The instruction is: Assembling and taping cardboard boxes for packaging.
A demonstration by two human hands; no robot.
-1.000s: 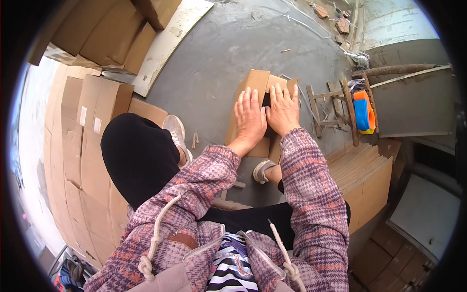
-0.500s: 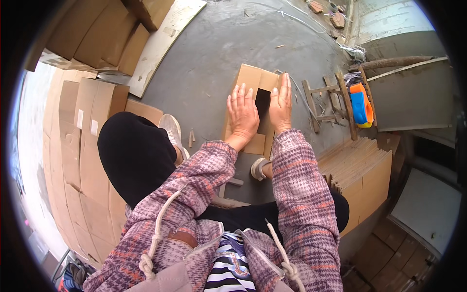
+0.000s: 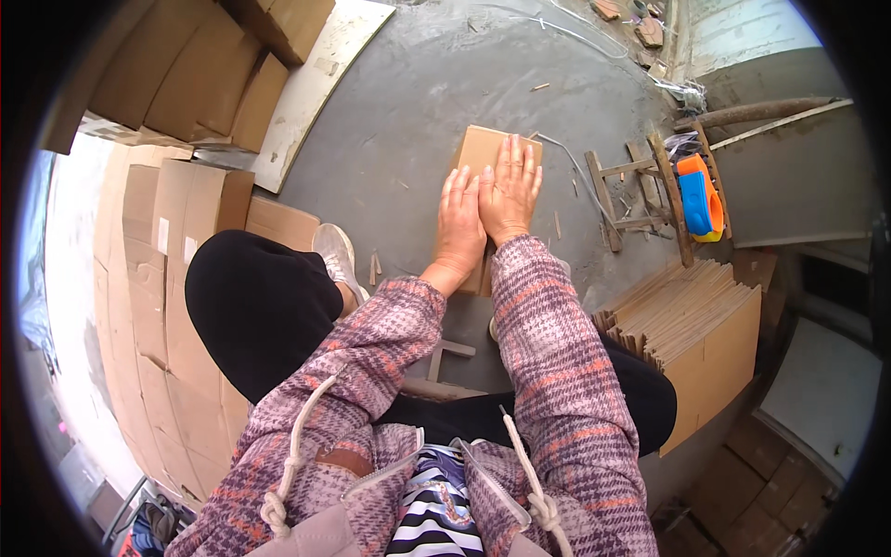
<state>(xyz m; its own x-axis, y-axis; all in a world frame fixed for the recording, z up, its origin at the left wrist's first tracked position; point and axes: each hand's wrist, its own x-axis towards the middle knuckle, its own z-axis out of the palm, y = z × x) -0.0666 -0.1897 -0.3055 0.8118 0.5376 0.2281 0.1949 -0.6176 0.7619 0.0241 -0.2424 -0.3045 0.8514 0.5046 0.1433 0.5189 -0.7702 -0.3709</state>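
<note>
A brown cardboard box rests on the grey floor between my feet, its top flaps folded down. My left hand lies on the left part of the box top, fingers stretched out and pointing away from me. Beside it my right hand presses flat on the right part, fingers extended. The two hands touch along their thumb sides and hide the middle of the box top. Neither hand grips anything.
A stack of flat cardboard stands at my right. Beyond it are a wooden stool frame and an orange and blue tape dispenser. Tall folded cartons line the left, with boxes piled behind them.
My hands have come together over the box, the right one moving left. The dark gap between the flaps is no longer visible; the flaps have swung down flat.
</note>
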